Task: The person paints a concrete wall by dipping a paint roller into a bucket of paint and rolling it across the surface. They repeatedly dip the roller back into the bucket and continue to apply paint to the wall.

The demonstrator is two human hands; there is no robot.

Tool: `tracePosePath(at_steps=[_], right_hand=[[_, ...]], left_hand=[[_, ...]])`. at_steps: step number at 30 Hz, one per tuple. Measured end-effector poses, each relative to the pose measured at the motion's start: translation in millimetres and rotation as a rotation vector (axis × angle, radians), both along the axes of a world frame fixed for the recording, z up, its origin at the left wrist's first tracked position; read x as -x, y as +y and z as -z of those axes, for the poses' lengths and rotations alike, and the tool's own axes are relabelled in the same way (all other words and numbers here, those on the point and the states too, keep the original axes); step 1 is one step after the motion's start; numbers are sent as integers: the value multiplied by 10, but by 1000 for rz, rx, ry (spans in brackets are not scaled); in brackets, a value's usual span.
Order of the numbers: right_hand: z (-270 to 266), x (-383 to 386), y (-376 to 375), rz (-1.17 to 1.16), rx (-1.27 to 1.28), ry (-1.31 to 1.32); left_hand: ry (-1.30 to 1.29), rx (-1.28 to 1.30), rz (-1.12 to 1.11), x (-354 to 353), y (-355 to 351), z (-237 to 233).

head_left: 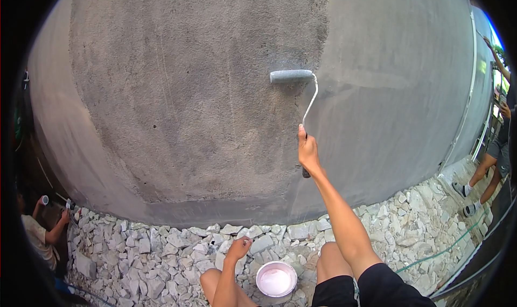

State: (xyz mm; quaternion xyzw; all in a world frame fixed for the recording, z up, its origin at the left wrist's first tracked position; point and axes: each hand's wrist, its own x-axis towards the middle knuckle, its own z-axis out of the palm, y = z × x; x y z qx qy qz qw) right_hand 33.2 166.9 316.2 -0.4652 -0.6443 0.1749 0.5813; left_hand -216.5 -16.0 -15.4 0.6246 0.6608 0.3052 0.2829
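Note:
My right hand (308,152) is wrapped round the dark handle of a paint roller (291,76), arm stretched forward. Its pale, wet-looking sleeve lies level against the rough grey wall (188,92), near the right edge of the coarse patch. A white bent wire frame joins sleeve and handle. Low in the view, my left hand (238,249) is above the stones by my knee, fingers curled; whether anything small is in them I cannot make out. Just right of it, between my legs, stands a round bucket (276,279) with pale pinkish liquid inside.
Broken white stones (156,258) cover the ground along the wall's foot. A person (43,231) at the far left holds objects near the wall. Another person (495,156) stands at the far right. A green hose (439,257) crosses the stones at right.

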Motion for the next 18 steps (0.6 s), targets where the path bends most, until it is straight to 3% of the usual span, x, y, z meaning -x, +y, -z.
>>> tracePosePath(at_steps=[11, 16, 18], right_hand=[[1277, -320, -384, 126, 181, -124], [1325, -456, -507, 54, 223, -132], [1163, -433, -496, -109, 201, -43]], left_hand=[[35, 24, 11, -81, -18, -12], [36, 26, 27, -110, -19, -63], [38, -26, 41, -141, -23, -56]])
